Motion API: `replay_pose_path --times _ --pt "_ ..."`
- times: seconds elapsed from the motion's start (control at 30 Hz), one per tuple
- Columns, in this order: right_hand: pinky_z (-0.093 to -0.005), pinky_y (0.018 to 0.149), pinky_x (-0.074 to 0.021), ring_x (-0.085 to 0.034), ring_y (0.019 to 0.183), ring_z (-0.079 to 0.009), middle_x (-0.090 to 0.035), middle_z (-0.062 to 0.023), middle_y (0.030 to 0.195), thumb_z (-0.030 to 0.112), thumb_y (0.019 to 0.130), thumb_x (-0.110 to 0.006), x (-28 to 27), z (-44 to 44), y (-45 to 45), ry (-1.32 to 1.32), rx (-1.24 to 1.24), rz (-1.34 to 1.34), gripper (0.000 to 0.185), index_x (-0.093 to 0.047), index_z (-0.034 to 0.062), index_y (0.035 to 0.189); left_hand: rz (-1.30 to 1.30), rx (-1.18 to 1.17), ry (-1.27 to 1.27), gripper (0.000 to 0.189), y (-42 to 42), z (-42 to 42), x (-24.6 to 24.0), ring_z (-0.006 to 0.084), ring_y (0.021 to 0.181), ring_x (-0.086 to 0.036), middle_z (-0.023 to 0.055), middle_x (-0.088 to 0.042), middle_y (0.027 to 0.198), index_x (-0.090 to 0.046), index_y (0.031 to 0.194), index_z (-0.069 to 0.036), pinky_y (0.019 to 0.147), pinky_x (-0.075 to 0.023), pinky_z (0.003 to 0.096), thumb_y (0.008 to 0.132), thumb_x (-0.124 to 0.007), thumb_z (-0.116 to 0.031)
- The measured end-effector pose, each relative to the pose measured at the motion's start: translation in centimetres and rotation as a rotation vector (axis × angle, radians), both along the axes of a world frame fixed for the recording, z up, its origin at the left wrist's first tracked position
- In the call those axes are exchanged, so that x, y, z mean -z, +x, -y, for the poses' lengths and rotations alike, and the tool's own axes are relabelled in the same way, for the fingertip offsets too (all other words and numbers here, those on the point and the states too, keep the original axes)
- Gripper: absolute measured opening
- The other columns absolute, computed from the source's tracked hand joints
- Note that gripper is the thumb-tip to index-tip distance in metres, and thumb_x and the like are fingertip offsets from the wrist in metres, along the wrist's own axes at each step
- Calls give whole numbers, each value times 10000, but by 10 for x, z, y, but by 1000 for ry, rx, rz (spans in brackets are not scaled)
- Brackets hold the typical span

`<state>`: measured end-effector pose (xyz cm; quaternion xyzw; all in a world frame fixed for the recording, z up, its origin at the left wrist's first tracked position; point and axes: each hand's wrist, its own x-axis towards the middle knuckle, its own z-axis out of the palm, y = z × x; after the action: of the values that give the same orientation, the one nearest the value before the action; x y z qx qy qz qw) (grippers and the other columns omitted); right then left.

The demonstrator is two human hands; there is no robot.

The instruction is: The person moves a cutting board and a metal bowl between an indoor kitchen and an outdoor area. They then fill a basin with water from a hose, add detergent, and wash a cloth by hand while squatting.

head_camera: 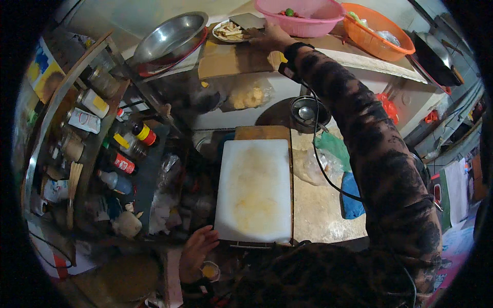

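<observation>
My right hand [271, 37] reaches far forward to the back ledge. Its fingers are at the right rim of a white plate [216, 34] of pale cut strips [231, 31]. A flat grey blade, apparently a cleaver [247, 20], lies over the plate's far right side. The fingertips are blurred, so their grip is unclear. My left hand [199, 250] is held empty, fingers loosely extended, by the near left corner of a white cutting board [254, 188]. The board has yellowish stains and bears no food.
On the ledge stand a steel basin [171, 38], a pink basin [302, 27], an orange basin [379, 40] and a wok [433, 50]. A dark pot with a ladle [307, 112] sits behind the board. Bottles and jars fill the left shelf rack [123, 86]. A cable [327, 178] hangs along my right arm.
</observation>
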<state>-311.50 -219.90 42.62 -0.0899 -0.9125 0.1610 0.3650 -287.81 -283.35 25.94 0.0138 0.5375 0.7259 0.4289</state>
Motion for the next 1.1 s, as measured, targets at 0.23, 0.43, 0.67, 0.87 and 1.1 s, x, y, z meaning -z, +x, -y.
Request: replay_pose_path --times 0.23,0.43,0.67,0.87,1.1 --pt "-465 866 -489 -618 1026 -376 -603 -241 1150 375 867 -634 -11 31 112 145 4 -48 538 -492 -6 1221 -85 87 -81 424 -10 -18 4 241 1140 -566 158 -577 1237 -442 1349 21 1001 -452 378 1012 -473 -235" --pt "-382 612 -504 -638 628 -237 -635 -123 678 241 856 -666 49 40 233 -227 -180 292 245 -628 47 1001 -44 122 -48 468 -26 -31 17 245 1125 -567 173 -567 1243 -418 1355 38 980 -461 379 1003 -490 -263" --pt "-316 580 -561 -688 752 -180 -685 -115 919 154 892 -610 248 13 290 -1025 -237 953 254 -607 25 1111 57 55 -115 470 -23 -36 43 247 1112 -573 166 -580 1228 -436 1339 30 969 -464 377 990 -517 -276" --pt "-427 752 -516 -638 868 -378 -658 -223 964 285 902 -580 341 -10 243 -267 -161 411 287 -627 71 1088 60 -95 -239 475 9 -20 34 254 1139 -549 147 -559 1245 -426 1358 -2 993 -449 416 999 -503 -303" --pt "-444 840 -501 -620 971 -403 -653 -208 1083 320 894 -590 382 -21 188 -725 371 403 411 -556 53 1205 282 -466 -97 360 54 14 35 255 1062 -594 139 -611 1177 -510 1276 -27 965 -474 396 982 -542 -232"
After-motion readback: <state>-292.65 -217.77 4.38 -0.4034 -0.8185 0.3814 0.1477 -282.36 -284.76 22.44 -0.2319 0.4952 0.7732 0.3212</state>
